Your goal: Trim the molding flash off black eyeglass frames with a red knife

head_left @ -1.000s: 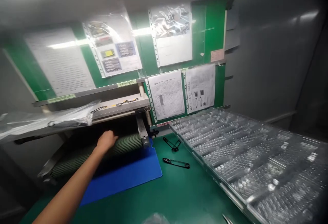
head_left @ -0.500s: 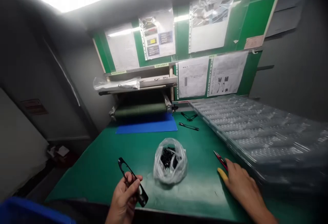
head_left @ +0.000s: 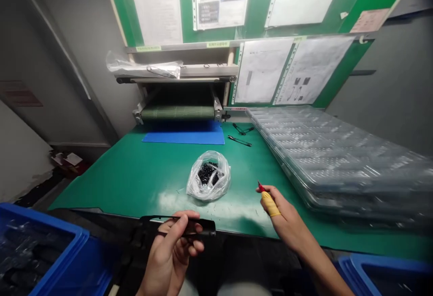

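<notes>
- The left hand (head_left: 172, 253) is gripping a slim black plastic frame (head_left: 179, 225) at lower centre, its long axis lying left to right.
- The right hand (head_left: 287, 215), wearing a yellow finger cot (head_left: 270, 204), is pinching a red-tipped tool (head_left: 260, 186), nearer the frame's right end.
- A clear plastic bag (head_left: 208, 176) of black parts is sitting ahead, between the hands.

Head view, single camera: worn on the person's head, just behind the near edge of the green workbench (head_left: 111, 187), facing forward and down across it toward the posted sheets (head_left: 260, 70). Close range, left hand (head_left: 172, 251) and right hand (head_left: 287, 215) in lower frame; exact height uncertain, the picture being warped.
</notes>
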A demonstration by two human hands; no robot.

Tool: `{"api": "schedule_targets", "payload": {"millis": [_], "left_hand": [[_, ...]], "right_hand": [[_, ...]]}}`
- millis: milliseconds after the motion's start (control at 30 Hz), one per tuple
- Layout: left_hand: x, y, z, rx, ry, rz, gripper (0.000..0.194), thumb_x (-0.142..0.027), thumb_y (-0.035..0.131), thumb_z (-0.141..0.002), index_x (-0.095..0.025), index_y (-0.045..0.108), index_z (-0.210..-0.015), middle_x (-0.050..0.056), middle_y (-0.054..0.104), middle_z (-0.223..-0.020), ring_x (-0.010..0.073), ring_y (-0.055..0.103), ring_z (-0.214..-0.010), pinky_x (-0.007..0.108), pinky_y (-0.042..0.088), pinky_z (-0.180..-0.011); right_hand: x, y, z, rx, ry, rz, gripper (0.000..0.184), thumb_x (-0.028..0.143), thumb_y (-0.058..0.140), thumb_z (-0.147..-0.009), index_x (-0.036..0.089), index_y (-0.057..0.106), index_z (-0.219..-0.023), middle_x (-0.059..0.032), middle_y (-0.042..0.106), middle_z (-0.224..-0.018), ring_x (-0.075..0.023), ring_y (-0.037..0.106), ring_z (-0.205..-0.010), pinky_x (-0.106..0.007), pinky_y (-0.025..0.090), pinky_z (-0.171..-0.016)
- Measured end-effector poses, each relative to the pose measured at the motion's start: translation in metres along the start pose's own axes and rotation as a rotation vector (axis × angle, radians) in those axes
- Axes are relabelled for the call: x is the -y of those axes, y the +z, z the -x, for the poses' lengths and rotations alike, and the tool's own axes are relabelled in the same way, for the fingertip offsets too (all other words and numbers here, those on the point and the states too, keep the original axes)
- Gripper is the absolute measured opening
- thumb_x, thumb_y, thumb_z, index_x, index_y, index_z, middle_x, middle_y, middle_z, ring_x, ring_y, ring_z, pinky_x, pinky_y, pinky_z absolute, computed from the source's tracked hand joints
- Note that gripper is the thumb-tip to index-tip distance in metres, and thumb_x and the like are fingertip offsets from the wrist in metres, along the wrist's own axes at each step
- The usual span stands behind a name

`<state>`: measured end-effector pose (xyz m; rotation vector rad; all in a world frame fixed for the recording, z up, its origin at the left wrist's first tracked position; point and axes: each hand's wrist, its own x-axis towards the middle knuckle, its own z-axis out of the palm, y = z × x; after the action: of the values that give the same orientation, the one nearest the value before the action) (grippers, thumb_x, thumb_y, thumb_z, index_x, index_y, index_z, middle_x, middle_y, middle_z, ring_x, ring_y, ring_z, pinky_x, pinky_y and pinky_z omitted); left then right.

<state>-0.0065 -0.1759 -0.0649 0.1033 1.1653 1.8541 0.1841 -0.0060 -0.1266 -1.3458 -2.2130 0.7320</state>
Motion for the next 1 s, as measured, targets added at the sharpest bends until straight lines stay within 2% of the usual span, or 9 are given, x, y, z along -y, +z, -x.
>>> {"api": "schedule_targets", "payload": {"millis": [100, 167, 300, 400, 500, 633, 800, 867, 1000], "left_hand": [[0.004, 0.011, -0.004, 0.023, -0.004, -0.101, 0.033, -0.036, 0.083, -0.059, -0.011, 0.071, -0.077, 0.002, 0.066, -0.062, 0.0085, 0.061, -0.046, 0.01, 0.047, -0.043], [0.005, 0.017, -0.007, 0.038, -0.016, -0.146, 0.035, -0.036, 0.085, -0.056, -0.012, 0.07, -0.076, 0.001, 0.067, -0.067, 0.0089, 0.062, -0.048, 0.011, 0.049, -0.044], [0.006, 0.021, -0.013, 0.121, -0.025, -0.212, 0.03, -0.033, 0.084, -0.057, -0.015, 0.067, -0.075, 0.001, 0.069, -0.084, 0.0112, 0.065, -0.055, 0.014, 0.052, -0.048], [0.01, 0.018, -0.017, 0.24, -0.049, -0.254, 0.025, -0.035, 0.079, -0.064, -0.015, 0.066, -0.072, 0.002, 0.067, -0.07, 0.0141, 0.064, -0.056, 0.018, 0.052, -0.049], [0.01, 0.013, -0.019, 0.302, -0.082, -0.349, 0.032, -0.041, 0.078, -0.064, -0.014, 0.07, -0.078, 0.003, 0.064, -0.053, 0.0146, 0.061, -0.045, 0.019, 0.048, -0.042], [-0.003, 0.011, -0.023, 0.23, -0.147, -0.333, 0.036, -0.042, 0.079, -0.062, -0.012, 0.072, -0.081, 0.005, 0.063, -0.046, 0.013, 0.055, -0.033, 0.016, 0.041, -0.035], [-0.018, 0.016, -0.023, 0.21, -0.227, -0.207, 0.028, -0.035, 0.079, -0.061, -0.011, 0.075, -0.075, 0.007, 0.066, -0.049, 0.0117, 0.057, -0.036, 0.014, 0.041, -0.038], [-0.021, 0.018, -0.022, 0.206, -0.269, -0.17, 0.025, -0.034, 0.079, -0.061, -0.012, 0.076, -0.075, 0.008, 0.067, -0.052, 0.0113, 0.058, -0.039, 0.015, 0.043, -0.041], [-0.02, 0.019, -0.021, 0.189, -0.288, -0.149, 0.022, -0.031, 0.077, -0.064, -0.013, 0.077, -0.076, 0.006, 0.066, -0.052, 0.0099, 0.057, -0.042, 0.014, 0.043, -0.042]], "right_hand": [[0.037, -0.021, 0.032, 0.116, -0.178, -0.189, 0.034, 0.048, 0.032, -0.096, 0.023, 0.053, -0.102, -0.0044, 0.06, -0.092, -0.0197, 0.058, -0.086, -0.028, 0.044, -0.076], [0.055, -0.029, 0.044, 0.189, -0.237, -0.312, 0.028, 0.046, 0.041, -0.095, 0.022, 0.053, -0.09, -0.0016, 0.057, -0.083, -0.0161, 0.053, -0.074, -0.025, 0.041, -0.068], [0.074, -0.019, 0.051, 0.299, -0.091, -0.65, 0.031, 0.051, 0.049, -0.091, 0.02, 0.049, -0.084, 0.003, 0.044, -0.07, -0.0121, 0.038, -0.062, -0.023, 0.033, -0.055], [0.084, -0.001, 0.046, 0.379, 0.011, -0.911, 0.036, 0.054, 0.055, -0.088, 0.019, 0.053, -0.094, 0.0008, 0.049, -0.077, -0.0127, 0.044, -0.068, -0.023, 0.037, -0.061], [0.092, 0.008, 0.042, 0.448, 0.004, -1.008, 0.031, 0.05, 0.058, -0.088, 0.019, 0.053, -0.092, 0.0007, 0.052, -0.078, -0.0125, 0.049, -0.071, -0.023, 0.04, -0.064], [0.09, 0.002, 0.045, 0.285, -0.233, -0.658, 0.012, 0.033, 0.045, -0.096, 0.024, 0.05, -0.101, 0.0016, 0.056, -0.084, -0.0128, 0.054, -0.074, -0.023, 0.042, -0.067], [0.087, -0.005, 0.047, 0.131, -0.536, -0.139, 0.011, 0.017, 0.044, -0.094, 0.022, 0.047, -0.104, 0.0015, 0.057, -0.079, -0.0131, 0.055, -0.066, -0.023, 0.04, -0.059], [0.092, -0.003, 0.045, 0.016, -0.601, 0.002, 0.012, 0.027, 0.046, -0.096, 0.018, 0.048, -0.104, -0.0001, 0.056, -0.076, -0.0148, 0.054, -0.064, -0.025, 0.039, -0.057], [0.104, 0.003, 0.036, -0.172, -0.624, 0.192, 0.048, 0.059, 0.036, -0.094, 0.016, 0.054, -0.086, -0.0016, 0.053, -0.066, -0.0153, 0.049, -0.055, -0.027, 0.032, -0.053]]}}
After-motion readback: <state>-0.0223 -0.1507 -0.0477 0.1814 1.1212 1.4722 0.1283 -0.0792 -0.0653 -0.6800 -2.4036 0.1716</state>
